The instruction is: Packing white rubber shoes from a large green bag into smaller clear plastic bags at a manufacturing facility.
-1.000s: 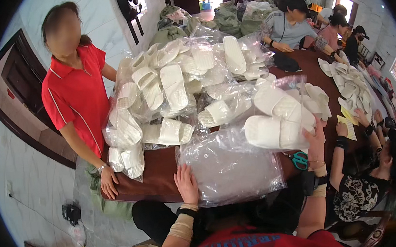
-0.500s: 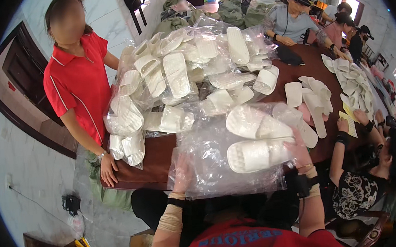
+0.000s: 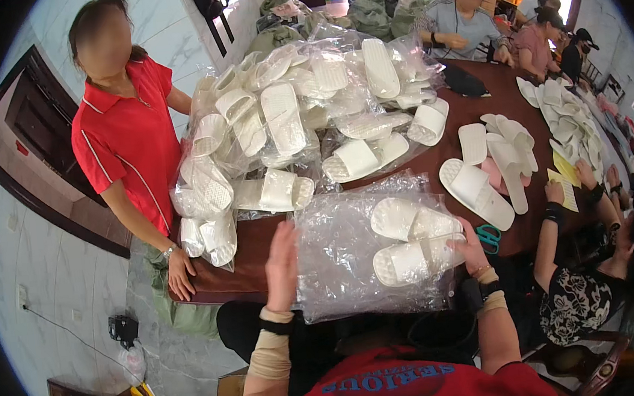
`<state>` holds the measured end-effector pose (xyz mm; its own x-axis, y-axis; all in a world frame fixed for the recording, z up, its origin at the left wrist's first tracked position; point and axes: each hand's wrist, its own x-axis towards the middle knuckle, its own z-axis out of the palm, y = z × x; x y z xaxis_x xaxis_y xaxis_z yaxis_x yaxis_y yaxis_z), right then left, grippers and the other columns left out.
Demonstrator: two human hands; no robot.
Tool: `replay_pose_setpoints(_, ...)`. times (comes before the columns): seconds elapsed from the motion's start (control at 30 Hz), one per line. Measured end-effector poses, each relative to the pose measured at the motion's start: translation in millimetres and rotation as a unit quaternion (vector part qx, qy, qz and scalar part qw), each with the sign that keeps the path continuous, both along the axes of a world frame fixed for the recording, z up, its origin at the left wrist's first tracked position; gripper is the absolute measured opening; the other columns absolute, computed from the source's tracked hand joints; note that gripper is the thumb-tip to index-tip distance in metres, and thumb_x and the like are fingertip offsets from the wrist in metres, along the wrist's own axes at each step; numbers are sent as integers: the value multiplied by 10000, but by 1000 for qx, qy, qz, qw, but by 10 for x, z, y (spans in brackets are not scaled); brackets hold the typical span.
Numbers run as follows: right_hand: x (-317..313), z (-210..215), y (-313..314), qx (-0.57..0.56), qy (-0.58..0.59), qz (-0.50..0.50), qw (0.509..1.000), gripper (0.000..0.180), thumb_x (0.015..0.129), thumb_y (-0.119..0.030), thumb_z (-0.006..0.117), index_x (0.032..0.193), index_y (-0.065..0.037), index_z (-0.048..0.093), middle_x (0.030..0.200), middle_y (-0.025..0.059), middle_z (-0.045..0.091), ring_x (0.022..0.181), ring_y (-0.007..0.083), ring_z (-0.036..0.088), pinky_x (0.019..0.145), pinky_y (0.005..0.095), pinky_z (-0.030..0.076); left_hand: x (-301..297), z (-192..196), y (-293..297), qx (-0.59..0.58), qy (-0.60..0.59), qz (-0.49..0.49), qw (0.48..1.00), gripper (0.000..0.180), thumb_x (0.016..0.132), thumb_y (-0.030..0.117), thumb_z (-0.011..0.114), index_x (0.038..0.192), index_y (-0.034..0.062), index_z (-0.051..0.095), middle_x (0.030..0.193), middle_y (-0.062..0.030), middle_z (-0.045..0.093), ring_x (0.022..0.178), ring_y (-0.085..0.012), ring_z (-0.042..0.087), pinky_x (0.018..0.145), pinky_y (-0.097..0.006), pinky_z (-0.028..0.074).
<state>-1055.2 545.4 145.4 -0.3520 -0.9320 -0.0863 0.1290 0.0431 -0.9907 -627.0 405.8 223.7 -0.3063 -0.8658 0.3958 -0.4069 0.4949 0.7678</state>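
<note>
Since the earlier frames both hands have come down off the heap to the near edge of the table, and the white slippers I saw being dragged toward me now lie as a pair inside the clear bag right between my fingers. Working left to right from where I watch:

My left hand (image 3: 281, 258) stands edge-on at the left margin of the clear plastic bag (image 3: 338, 264), fingers straight and together, pointing away from me. It is flat against the film and not closed on anything; I cannot tell whether the thumb pinches the bag behind the palm. Beyond those fingertips lies the big heap of bagged slippers (image 3: 295, 124), and off to the left a person in a red shirt (image 3: 128, 147) rests a hand on the table edge (image 3: 222, 282).

Between my two hands the pair of white slippers (image 3: 415, 238) lies side by side within the bag, one just beyond the other, toes pointing left, toward my left fingers.

My right hand (image 3: 472, 248) is at the bag's right side, fingers curled onto the heel end of the nearer slipper through or at the film; it looks like a light grip, though the fingertips are partly hidden. Just right of that hand lies a pair of teal scissors (image 3: 488, 237), and beyond it loose white slippers (image 3: 491, 164) lie unbagged.

My reading: the pair is now seated in its bag, so this piece of the packing looks nearly done.
</note>
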Motion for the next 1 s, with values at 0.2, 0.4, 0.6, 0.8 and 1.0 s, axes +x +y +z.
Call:
replay_pose_setpoints(0.2, -453, 230, 54, -19, 179, -114, 977, 735, 730, -25, 737, 1404, -34, 444, 1264, 96, 548, 1144, 181, 519, 958, 311, 457, -298, -737, 25, -61, -298, 37, 952, 709, 867, 430, 647, 1485, 192, 394, 1606, -139, 202, 1476, -410, 147, 1133, -641, 165)
replay_pose_setpoints(0.4, -183, 1499, 61, -144, 339, -348, 862, 663, 815, -10, 681, 1418, -3, 404, 1276, 110, 538, 1133, 196, 541, 983, 311, 445, -328, -745, 58, -54, -335, 88, 937, 850, 815, 573, 653, 1512, 197, 345, 1618, -124, 180, 1478, -416, 136, 1127, -649, 171)
replay_pose_setpoints(0.6, 854, 1431, -412, -71, 26, -82, 994, 739, 830, 4, 674, 1485, -18, 333, 1346, 103, 499, 1178, 191, 528, 984, 314, 451, -253, -812, 44, -52, -357, 92, 928, 849, 809, 570, 658, 1508, 197, 353, 1616, -125, 186, 1473, -421, 149, 1126, -644, 183)
replay_pose_setpoints(0.8, 550, -208, -320, 24, 21, -37, 999, 618, 804, -53, 738, 1348, -5, 450, 1206, 85, 585, 1077, 169, 561, 916, 307, 480, -246, -829, -21, -47, -226, 98, 968, 841, 796, 458, 720, 1498, 158, 366, 1602, -169, 193, 1457, -423, 196, 1135, -597, 216)
replay_pose_setpoints(1.0, 535, -223, -452, -5, 60, -46, 997, 648, 787, -32, 748, 1358, -7, 442, 1217, 95, 581, 1098, 182, 559, 925, 303, 480, -328, -619, -169, 157, -207, 269, 928, 692, 784, 196, 748, 1374, 2, 445, 1291, -228, 561, 1180, -398, 537, 945, -488, 440)
